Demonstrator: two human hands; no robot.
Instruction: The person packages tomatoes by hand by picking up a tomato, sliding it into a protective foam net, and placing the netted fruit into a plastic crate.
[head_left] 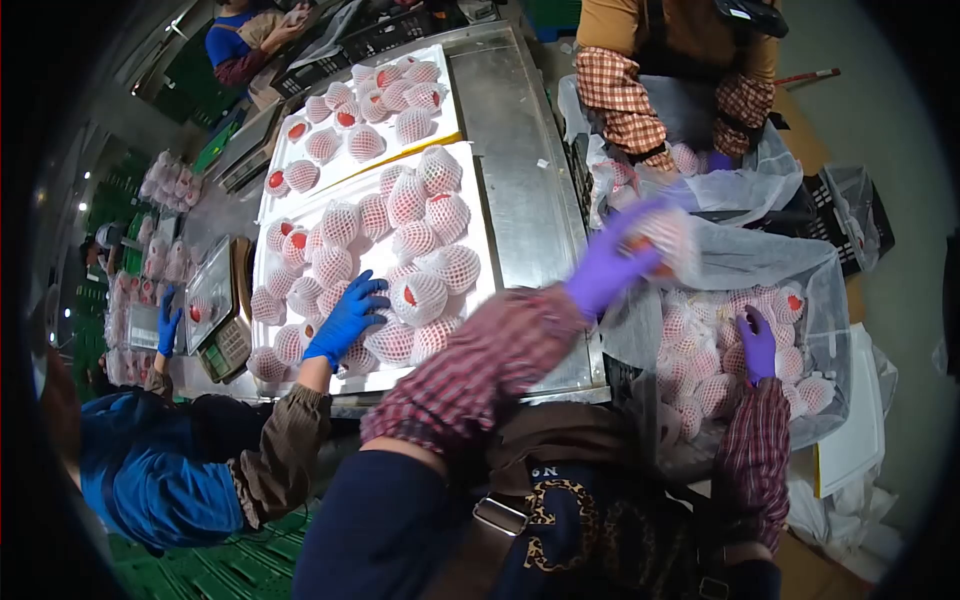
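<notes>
My left hand, in a purple glove, is closed around an apple in a white foam net. Motion blurs both; they are between the steel table and the crates, over the near crate's upper left edge. My right hand, also in a purple glove, lies among net-wrapped apples in the near lined crate. Its fingers are apart and touch the fruit, with the undersides partly hidden. Red skin shows through the opening of one net there.
White trays of net-wrapped apples lie on the steel table. At left, a co-worker's blue-gloved hand touches fruit beside a scale. Opposite, another person's checked sleeve reaches into a second lined crate.
</notes>
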